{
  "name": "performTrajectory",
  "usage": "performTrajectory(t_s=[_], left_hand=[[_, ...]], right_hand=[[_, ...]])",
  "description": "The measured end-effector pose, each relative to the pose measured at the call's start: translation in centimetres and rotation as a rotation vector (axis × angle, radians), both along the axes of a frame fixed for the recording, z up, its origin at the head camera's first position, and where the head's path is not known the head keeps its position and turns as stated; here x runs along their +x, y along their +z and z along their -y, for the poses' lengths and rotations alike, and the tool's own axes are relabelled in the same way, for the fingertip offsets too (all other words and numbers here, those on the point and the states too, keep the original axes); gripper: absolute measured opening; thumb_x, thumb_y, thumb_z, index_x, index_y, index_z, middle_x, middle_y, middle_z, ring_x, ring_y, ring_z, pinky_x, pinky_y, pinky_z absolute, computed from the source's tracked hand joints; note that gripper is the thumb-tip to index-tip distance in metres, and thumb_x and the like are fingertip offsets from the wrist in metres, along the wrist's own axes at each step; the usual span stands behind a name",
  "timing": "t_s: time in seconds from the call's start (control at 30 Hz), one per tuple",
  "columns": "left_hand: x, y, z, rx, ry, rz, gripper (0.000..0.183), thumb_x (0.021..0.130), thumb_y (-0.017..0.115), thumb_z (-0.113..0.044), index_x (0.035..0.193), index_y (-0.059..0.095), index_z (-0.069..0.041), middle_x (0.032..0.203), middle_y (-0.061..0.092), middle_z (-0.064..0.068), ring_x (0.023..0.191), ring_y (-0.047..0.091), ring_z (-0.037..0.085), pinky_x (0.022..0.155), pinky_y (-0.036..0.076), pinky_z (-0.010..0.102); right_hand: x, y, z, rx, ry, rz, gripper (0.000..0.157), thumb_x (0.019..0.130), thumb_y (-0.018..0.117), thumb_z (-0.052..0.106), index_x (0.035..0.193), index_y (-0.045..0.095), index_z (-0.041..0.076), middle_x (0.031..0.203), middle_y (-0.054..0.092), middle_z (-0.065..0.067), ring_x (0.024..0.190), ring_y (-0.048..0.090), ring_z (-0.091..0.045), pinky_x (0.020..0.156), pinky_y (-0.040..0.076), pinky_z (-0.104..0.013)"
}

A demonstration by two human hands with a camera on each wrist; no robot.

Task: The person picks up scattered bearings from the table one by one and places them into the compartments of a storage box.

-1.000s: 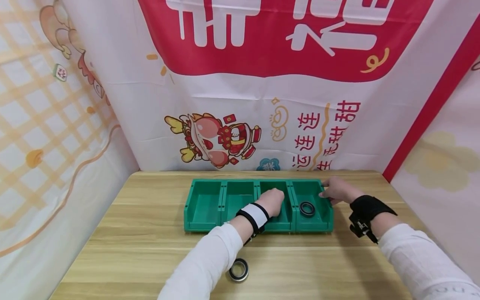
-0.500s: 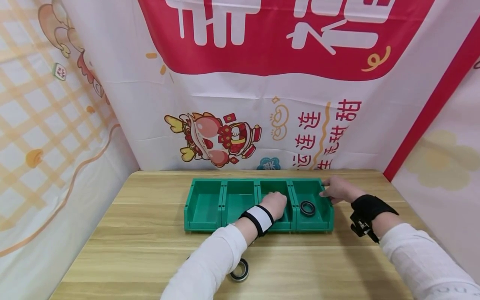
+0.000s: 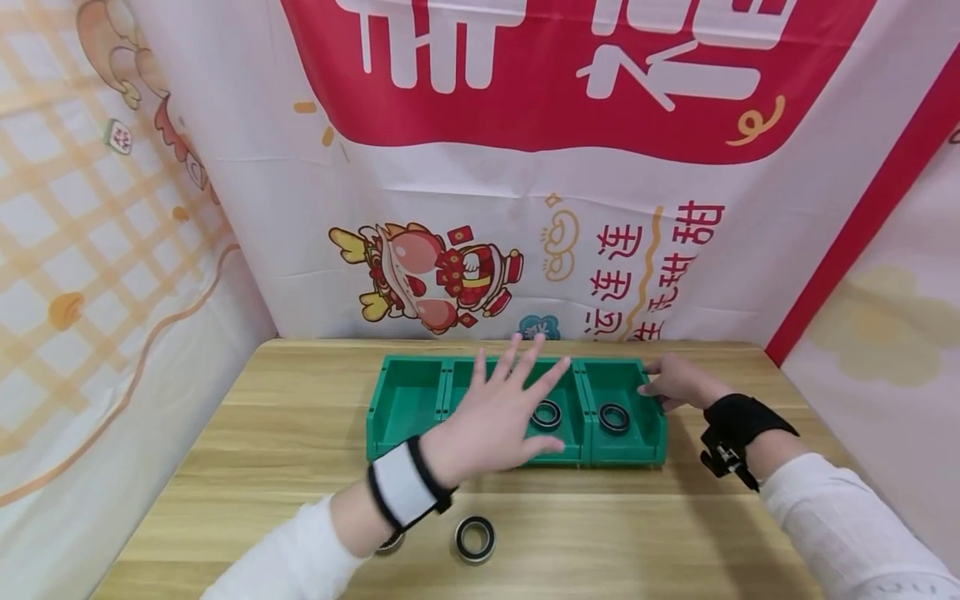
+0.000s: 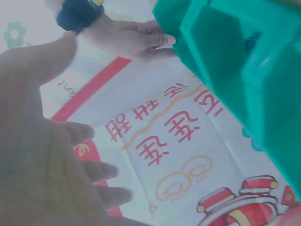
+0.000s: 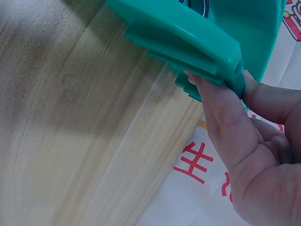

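Note:
A row of joined green bins stands on the table. My left hand is spread over the middle bins, fingers straight and holding nothing, also empty in the left wrist view. One bearing lies in the third bin from the left, just past my left hand. Another bearing lies in the rightmost bin. My right hand grips the outer right wall of that bin; in the right wrist view, thumb and fingers pinch the green wall from both sides. The second bin is partly hidden behind my left hand.
On the wooden table in front of the bins lies a bearing. A further bearing is partly hidden under my left wrist. A printed cloth hangs behind the table's back edge.
My left hand has come up out of the third bin, moved back to the left and opened, and a bearing now shows in that bin. The right hand keeps its hold.

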State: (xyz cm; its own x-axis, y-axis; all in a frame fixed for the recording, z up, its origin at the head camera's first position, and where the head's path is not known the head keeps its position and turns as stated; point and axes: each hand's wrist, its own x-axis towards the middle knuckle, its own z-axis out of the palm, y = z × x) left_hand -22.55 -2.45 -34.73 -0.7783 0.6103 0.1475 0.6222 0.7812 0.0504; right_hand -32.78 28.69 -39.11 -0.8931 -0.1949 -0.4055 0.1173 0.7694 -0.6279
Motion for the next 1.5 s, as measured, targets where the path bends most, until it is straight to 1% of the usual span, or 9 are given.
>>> performTrajectory(t_s=[0.07,0.17,0.37,0.5,0.73,0.9,1.07,1.3,1.5], left_hand=[[1.1,-0.9,1.7,0.027,-0.023,-0.039,0.093,0.081,0.047,-0.073,0.154,0.006,-0.033,0.159,-0.015,0.005,0.143,-0.015,0.032,0.104,0.007,0.070],[2.6,-3.0,3.9,0.036,-0.024,-0.025,0.092,0.080,0.044,-0.076,0.154,0.006,-0.034,0.158,-0.019,0.003,0.142,-0.019,0.032,0.103,0.007,0.071],[4.9,-7.9,7.2,0.044,-0.003,0.222,0.088,0.084,0.051,-0.069,0.153,0.009,-0.036,0.159,-0.016,0.000,0.143,-0.014,0.036,0.099,0.006,0.076],[6.0,-10.2,8.4,0.070,-0.024,0.358,0.085,0.086,0.054,-0.063,0.154,0.012,-0.033,0.160,-0.007,0.008,0.143,-0.003,0.042,0.095,0.012,0.078],[6.9,-12.7,8.8,0.057,-0.106,0.407,0.079,0.089,0.052,-0.058,0.153,0.023,-0.021,0.158,0.007,0.017,0.141,0.010,0.045,0.096,0.027,0.071],[7.2,-13.4,8.5,0.011,-0.143,0.352,0.071,0.094,0.048,-0.052,0.151,0.028,-0.014,0.156,0.020,0.018,0.140,0.021,0.041,0.102,0.033,0.058],[7.2,-13.1,7.7,-0.057,-0.118,0.321,0.065,0.095,0.052,-0.045,0.148,0.035,-0.011,0.153,0.029,0.016,0.138,0.027,0.039,0.104,0.037,0.046],[7.1,-11.9,6.2,-0.160,-0.050,0.315,0.059,0.090,0.063,-0.041,0.135,0.052,-0.005,0.143,0.044,0.015,0.129,0.042,0.039,0.088,0.051,0.037],[7.2,-11.2,5.3,-0.162,-0.017,0.316,0.050,0.088,0.068,-0.028,0.128,0.057,0.000,0.136,0.051,0.018,0.121,0.050,0.040,0.077,0.055,0.034]], right_hand=[[0.0,0.0,0.0,0.000,0.001,-0.006,0.051,0.095,0.057,0.005,0.135,0.037,-0.018,0.123,0.054,-0.033,0.093,0.064,-0.024,0.073,0.055,-0.036],[0.0,0.0,0.1,-0.003,0.002,-0.008,0.050,0.095,0.057,0.005,0.135,0.038,-0.018,0.123,0.054,-0.032,0.094,0.064,-0.025,0.074,0.055,-0.036],[0.0,0.1,0.2,0.010,-0.011,-0.004,0.052,0.094,0.058,0.005,0.136,0.036,-0.017,0.124,0.054,-0.033,0.091,0.065,-0.023,0.073,0.056,-0.036],[0.0,0.1,0.1,0.024,-0.023,-0.003,0.052,0.094,0.058,0.005,0.136,0.037,-0.017,0.123,0.054,-0.032,0.089,0.065,-0.022,0.073,0.056,-0.037],[-0.1,-0.2,0.1,0.018,-0.030,-0.007,0.053,0.094,0.058,0.006,0.137,0.036,-0.016,0.122,0.056,-0.031,0.087,0.064,-0.021,0.072,0.056,-0.036],[0.0,-0.1,0.0,0.007,-0.025,-0.004,0.053,0.095,0.057,0.005,0.138,0.035,-0.016,0.122,0.055,-0.031,0.090,0.064,-0.023,0.072,0.056,-0.036],[0.0,-0.1,-0.1,0.004,-0.011,0.001,0.054,0.095,0.057,0.006,0.138,0.033,-0.017,0.125,0.052,-0.033,0.095,0.063,-0.025,0.075,0.055,-0.037],[0.1,0.1,-0.1,-0.020,-0.003,0.011,0.053,0.096,0.056,0.005,0.138,0.033,-0.017,0.128,0.050,-0.034,0.101,0.062,-0.029,0.078,0.055,-0.038],[0.2,0.1,0.0,-0.025,-0.002,0.006,0.053,0.095,0.056,0.005,0.138,0.034,-0.017,0.129,0.049,-0.034,0.103,0.061,-0.029,0.078,0.055,-0.038]])
